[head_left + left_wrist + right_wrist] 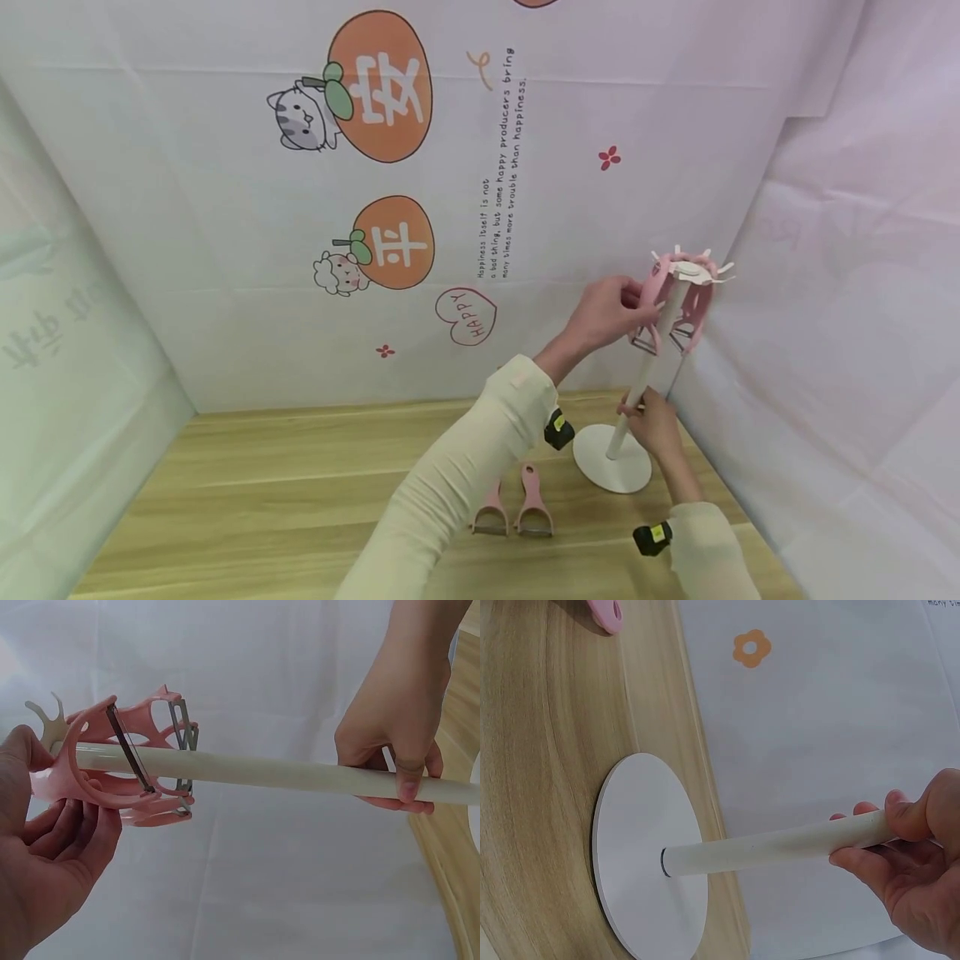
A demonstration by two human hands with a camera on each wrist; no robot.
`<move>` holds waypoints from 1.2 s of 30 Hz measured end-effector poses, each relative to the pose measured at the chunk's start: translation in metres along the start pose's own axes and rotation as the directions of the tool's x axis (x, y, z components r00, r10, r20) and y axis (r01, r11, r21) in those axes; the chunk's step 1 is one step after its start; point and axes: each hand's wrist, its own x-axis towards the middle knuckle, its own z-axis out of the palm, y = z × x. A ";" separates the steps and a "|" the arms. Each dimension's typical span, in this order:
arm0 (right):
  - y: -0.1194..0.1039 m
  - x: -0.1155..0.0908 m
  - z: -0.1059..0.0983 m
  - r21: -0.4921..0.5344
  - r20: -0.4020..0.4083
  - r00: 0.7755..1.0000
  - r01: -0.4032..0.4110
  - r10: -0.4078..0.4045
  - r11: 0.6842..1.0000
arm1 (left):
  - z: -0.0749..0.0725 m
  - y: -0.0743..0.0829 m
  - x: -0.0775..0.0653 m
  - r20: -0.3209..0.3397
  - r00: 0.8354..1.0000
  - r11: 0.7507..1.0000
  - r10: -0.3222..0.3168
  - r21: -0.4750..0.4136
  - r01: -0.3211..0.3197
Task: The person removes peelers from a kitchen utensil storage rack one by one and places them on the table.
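Observation:
A white stand (637,379) with a round base and a ring of hooks on top stands tilted toward the right in the head view. Several pink peelers (702,310) hang around its top, blades down. My left hand (609,312) holds one pink peeler (72,769) by its handle, close to the hooks, with the thumb on top and the fingers curled beneath. Lower down, my right hand (652,423) grips the pole (780,849), its thumb and fingers wrapped around it. The held peeler's handle end is partly hidden behind the left thumb.
Two more pink peelers, a left one (492,510) and a right one (532,502), lie side by side on the wooden table (300,500), left of the base (596,468). Printed white cloth (225,333) hangs behind, and another cloth wall (847,375) rises close on the right.

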 end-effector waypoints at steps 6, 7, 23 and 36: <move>-0.003 0.002 0.000 0.006 0.029 0.998 -0.051 0.051 0.999 | -0.010 0.001 0.001 -0.017 1.000 0.998 0.016 -0.054 -0.017; -0.004 0.003 0.000 0.006 0.034 0.998 -0.060 0.059 0.998 | -0.012 0.001 0.002 -0.015 1.000 0.997 0.019 -0.077 -0.020; -0.006 0.000 0.000 0.011 0.064 0.994 -0.088 0.087 0.996 | -0.032 -0.015 -0.013 0.003 0.995 0.942 0.095 -0.323 -0.089; -0.003 -0.002 -0.002 0.020 0.052 0.996 -0.072 0.071 0.997 | -0.043 -0.035 -0.049 -0.023 1.000 0.939 0.005 -0.342 -0.012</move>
